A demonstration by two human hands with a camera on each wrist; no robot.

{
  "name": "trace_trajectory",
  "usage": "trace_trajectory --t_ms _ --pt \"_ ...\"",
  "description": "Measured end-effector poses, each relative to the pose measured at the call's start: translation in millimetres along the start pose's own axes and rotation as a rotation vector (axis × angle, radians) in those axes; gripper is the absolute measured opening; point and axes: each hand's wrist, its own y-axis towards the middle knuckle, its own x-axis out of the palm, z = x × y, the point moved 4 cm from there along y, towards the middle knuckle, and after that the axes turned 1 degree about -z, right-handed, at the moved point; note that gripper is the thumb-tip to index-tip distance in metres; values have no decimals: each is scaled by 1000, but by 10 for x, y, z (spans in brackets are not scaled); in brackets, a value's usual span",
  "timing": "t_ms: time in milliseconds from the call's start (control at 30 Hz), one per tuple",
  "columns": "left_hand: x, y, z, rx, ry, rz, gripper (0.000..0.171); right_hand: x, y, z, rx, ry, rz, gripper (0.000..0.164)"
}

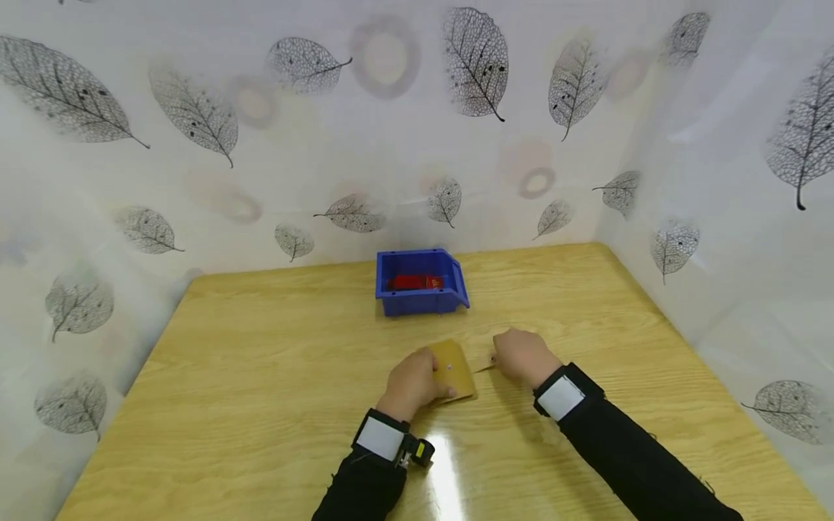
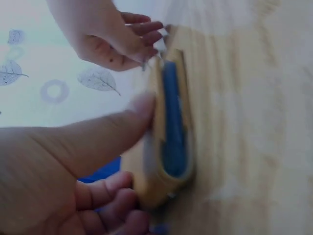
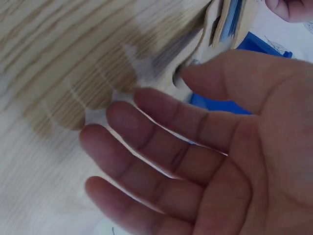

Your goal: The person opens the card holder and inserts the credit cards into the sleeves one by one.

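Observation:
My left hand (image 1: 410,380) grips a tan folded wallet (image 1: 455,373) just above the wooden table, with the thumb along one face. In the left wrist view its edge shows two tan flaps around a blue inside (image 2: 172,117). A small metal stud (image 1: 449,367) sits on its upper face. To its right, my right hand (image 1: 526,354) pinches the end of a thin strap (image 1: 482,369) that reaches out from the wallet. The right wrist view shows a metal snap (image 3: 195,62) by the thumb tip, while the other fingers extend loosely.
A blue plastic bin (image 1: 417,302) stands on the wooden table (image 1: 274,376) behind the hands, holding a red packet (image 1: 415,282). A white curtain with leaf prints (image 1: 391,145) hangs along the back and sides.

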Motion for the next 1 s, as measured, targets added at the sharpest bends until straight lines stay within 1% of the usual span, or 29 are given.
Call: trace_trajectory --t_ms 67,133,167,233,300,400,533,600,733,833,900,1000 --pt "-26 -6 53 10 49 21 38 -23 -5 -46 -61 -40 67 6" --pt "-52 -16 125 23 82 43 35 -50 -3 -108 -128 -91 134 6" --pt "-55 -18 160 28 92 50 35 -61 -5 -143 -158 -110 159 7" --pt "-28 -4 211 34 103 50 37 -56 0 -206 -199 -121 177 8" --pt "21 2 244 46 118 62 40 -30 2 -270 -230 -101 157 7" --pt "136 6 276 61 163 62 44 53 4 -339 -259 -20 106 5" --pt "240 6 334 71 231 67 49 143 8 -375 -270 62 76 5" --pt "258 9 363 55 259 68 50 160 14 -376 -273 79 72 4" --pt "272 26 398 10 285 62 44 148 32 -369 -285 112 49 7" --pt "270 43 417 31 345 89 42 120 45 -376 -302 107 31 9" --pt "262 55 422 55 389 113 45 96 60 -386 -311 97 26 12" --pt "222 74 426 91 419 163 48 55 99 -401 -310 85 24 15"
